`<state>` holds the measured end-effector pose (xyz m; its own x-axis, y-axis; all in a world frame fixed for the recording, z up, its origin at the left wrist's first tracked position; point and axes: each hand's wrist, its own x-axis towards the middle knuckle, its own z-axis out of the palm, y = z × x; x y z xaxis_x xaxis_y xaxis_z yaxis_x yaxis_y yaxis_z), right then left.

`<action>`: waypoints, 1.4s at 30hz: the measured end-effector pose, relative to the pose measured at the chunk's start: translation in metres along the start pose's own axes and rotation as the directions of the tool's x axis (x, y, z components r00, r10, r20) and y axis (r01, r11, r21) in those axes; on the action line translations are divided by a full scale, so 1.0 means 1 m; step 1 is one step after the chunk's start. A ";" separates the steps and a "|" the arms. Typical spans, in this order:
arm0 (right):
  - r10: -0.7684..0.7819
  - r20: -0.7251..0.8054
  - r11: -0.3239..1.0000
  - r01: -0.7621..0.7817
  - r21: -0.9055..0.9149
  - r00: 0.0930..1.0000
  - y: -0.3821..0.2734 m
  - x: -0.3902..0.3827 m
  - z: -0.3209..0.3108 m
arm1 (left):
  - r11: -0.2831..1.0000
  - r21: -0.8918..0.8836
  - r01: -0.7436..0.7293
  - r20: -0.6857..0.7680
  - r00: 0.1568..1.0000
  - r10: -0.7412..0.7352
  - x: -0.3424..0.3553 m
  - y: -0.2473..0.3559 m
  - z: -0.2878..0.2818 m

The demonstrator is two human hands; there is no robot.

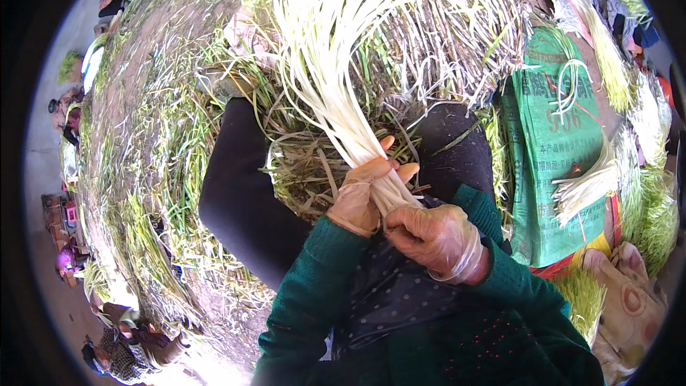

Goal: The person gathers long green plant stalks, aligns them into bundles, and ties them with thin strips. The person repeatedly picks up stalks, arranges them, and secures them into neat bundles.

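A bundle of long, pale garlic scapes (314, 78) fans out and curves away from me over the heap beyond my knees. My left hand (363, 189), in a thin clear glove, is closed around its lower part. Close to the bundle's bottom end is my right hand (436, 237), also in a clear glove. Its fingers are curled shut against the stalk ends, and the fingertips are partly hidden. Cut leaves and straw (314, 171) lie between my knees, below the bundle.
At the right lies a green woven sack (547, 150) with a small bunch of pale stalks (589, 180) on it. Beyond my knees is a heap of stalks (450, 43). Loose green leaves (143, 171) cover the ground at left. Other people (125, 343) sit along the edges.
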<state>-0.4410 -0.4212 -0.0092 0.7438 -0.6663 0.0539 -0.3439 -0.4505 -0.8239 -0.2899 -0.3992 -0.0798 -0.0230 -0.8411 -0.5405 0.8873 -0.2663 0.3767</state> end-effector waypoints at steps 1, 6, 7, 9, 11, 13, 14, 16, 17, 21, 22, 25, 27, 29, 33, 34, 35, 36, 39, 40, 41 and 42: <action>0.030 0.030 1.000 -0.030 0.001 0.999 0.002 -0.001 0.002 | 1.000 -0.003 -0.001 0.019 1.000 0.001 0.001 -0.002 0.001; 0.143 0.071 0.987 -0.147 0.059 0.987 0.014 -0.007 0.011 | 1.000 -0.018 -0.024 -0.001 1.000 0.024 0.006 -0.006 -0.004; 0.159 0.070 0.984 -0.164 0.074 0.985 0.014 -0.007 0.012 | 1.000 -0.026 -0.015 -0.001 1.000 0.014 0.007 -0.006 -0.005; 0.188 0.069 0.975 -0.195 0.103 0.980 0.013 -0.006 0.013 | 0.999 -0.042 0.003 0.002 1.000 -0.002 0.009 -0.007 -0.006; 0.206 0.035 0.973 -0.208 0.094 0.978 0.015 -0.006 0.016 | 1.000 -0.018 -0.001 -0.006 1.000 0.001 0.010 -0.009 -0.007; 0.206 -0.003 0.977 -0.206 0.055 0.979 0.020 -0.008 0.021 | 1.000 -0.005 -0.002 -0.017 1.000 0.002 0.011 -0.011 -0.006; 0.196 -0.021 0.981 -0.195 0.022 0.980 0.023 -0.008 0.025 | 1.000 -0.004 -0.003 -0.026 1.000 0.003 0.012 -0.013 -0.006; 0.182 -0.044 0.982 -0.184 -0.039 0.982 0.023 -0.008 0.029 | 1.000 -0.001 -0.017 -0.029 0.999 0.017 0.012 -0.014 -0.007; 0.182 -0.051 0.980 -0.185 -0.068 0.982 0.022 -0.008 0.029 | 1.000 0.002 -0.026 -0.019 0.999 0.026 0.011 -0.015 -0.009; 0.209 0.003 0.970 -0.208 0.125 0.978 0.036 -0.007 0.025 | 0.998 0.041 -0.039 0.012 0.999 0.038 0.007 -0.011 -0.003; 0.347 0.082 0.896 -0.356 0.267 0.934 0.036 -0.006 0.021 | 0.997 0.071 -0.028 0.007 1.000 0.027 0.007 -0.009 -0.002; 0.520 0.265 0.679 -0.581 0.449 0.812 0.032 -0.003 0.011 | 0.988 0.150 -0.017 0.000 1.000 0.017 0.007 -0.007 -0.001; 0.454 0.225 0.776 -0.506 0.376 0.862 0.036 -0.005 0.015 | 0.981 0.188 -0.038 -0.001 0.999 0.038 0.006 -0.010 -0.004; 0.434 0.199 0.813 -0.477 0.334 0.879 0.035 -0.005 0.013 | 0.977 0.208 -0.033 -0.015 0.999 0.037 0.008 -0.013 -0.007; 0.386 0.109 0.868 -0.401 0.294 0.916 0.035 -0.007 0.011 | 0.988 0.155 -0.022 -0.034 0.999 0.028 0.009 -0.016 -0.012; 0.444 0.144 0.802 -0.464 0.375 0.884 0.033 -0.006 0.007 | 0.986 0.162 -0.043 -0.037 0.998 0.050 0.009 -0.017 -0.014; 0.496 0.185 0.724 -0.522 0.451 0.848 0.030 -0.003 -0.001 | 0.983 0.169 -0.064 -0.041 0.997 0.072 0.009 -0.018 -0.017; 0.542 0.228 0.637 -0.572 0.516 0.809 0.028 -0.001 -0.007 | 0.981 0.175 -0.085 -0.041 0.995 0.094 0.010 -0.017 -0.019; 0.578 0.216 0.531 -0.564 0.632 0.787 0.032 -0.001 -0.018 | 0.999 -0.039 -0.012 -0.036 0.999 0.011 0.012 -0.014 -0.019; 0.599 0.184 0.470 -0.528 0.708 0.780 0.034 -0.003 -0.019 | 0.999 -0.047 -0.005 0.007 1.000 0.005 0.011 -0.010 -0.022; 0.618 0.141 0.464 -0.503 0.729 0.774 0.036 -0.002 -0.019 | 0.998 -0.056 0.002 0.050 0.999 0.001 0.011 -0.006 -0.026; 0.635 0.101 0.459 -0.479 0.748 0.766 0.039 0.000 -0.019 | 0.996 -0.076 -0.036 0.012 0.999 0.037 0.011 -0.003 -0.025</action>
<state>-0.4652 -0.4497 -0.0306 0.4092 -0.7363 -0.5389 -0.0851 0.5572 -0.8260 -0.2814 -0.3957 -0.1054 0.0046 -0.8560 -0.5170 0.9201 -0.1989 0.3375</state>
